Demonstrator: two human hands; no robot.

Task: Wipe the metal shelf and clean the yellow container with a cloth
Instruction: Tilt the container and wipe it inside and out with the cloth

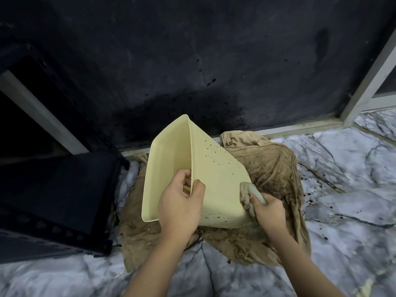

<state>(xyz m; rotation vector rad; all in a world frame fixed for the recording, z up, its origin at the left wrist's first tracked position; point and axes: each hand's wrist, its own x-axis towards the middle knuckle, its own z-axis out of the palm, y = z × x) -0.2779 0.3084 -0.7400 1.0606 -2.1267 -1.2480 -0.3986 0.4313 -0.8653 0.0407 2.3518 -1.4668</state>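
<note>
Gripping yellow container [214,179] rim, left hand [180,206] fingers closed; right hand [269,213] clutching cloth [248,195], fingertips hidden

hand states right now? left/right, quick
Left hand: closed on the rim of the yellow container, holding it tilted.
Right hand: closed on a small cloth, pressed against the container's side.
</note>
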